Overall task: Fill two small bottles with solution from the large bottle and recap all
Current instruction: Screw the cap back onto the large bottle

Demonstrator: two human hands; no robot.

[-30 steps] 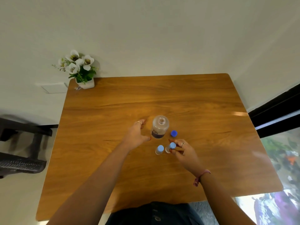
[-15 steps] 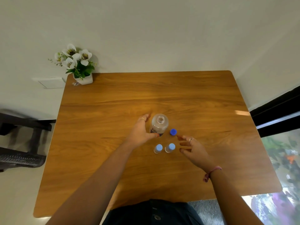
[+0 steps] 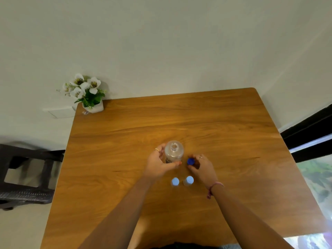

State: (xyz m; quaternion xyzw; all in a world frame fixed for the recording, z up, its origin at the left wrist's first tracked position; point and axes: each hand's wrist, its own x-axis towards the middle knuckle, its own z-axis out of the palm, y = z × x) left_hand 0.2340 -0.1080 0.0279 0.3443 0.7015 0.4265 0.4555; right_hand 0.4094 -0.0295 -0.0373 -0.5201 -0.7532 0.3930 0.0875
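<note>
**Wood, clear plastic, blue caps**

The bench (image 3: 224,141) is warm brown wood with visible grain and a smooth, faintly glossy finish. The large bottle (image 3: 173,153) looks like clear, shiny plastic or glass; which, I cannot tell. Its loose cap (image 3: 190,161) is glossy dark-blue plastic. The small bottles' caps (image 3: 175,181) look pale blue and matt.

Dark printed label seen on lower side of large bottle (image 3: 173,153), centre of frame; lettering too small and blurred to be read, partly covered by thumb of left hand (image 3: 158,164). No writing made out on caps of two small bottles (image 3: 181,181) below centre. No other text, brand, number or sign found readable anywhere in frame.
</note>
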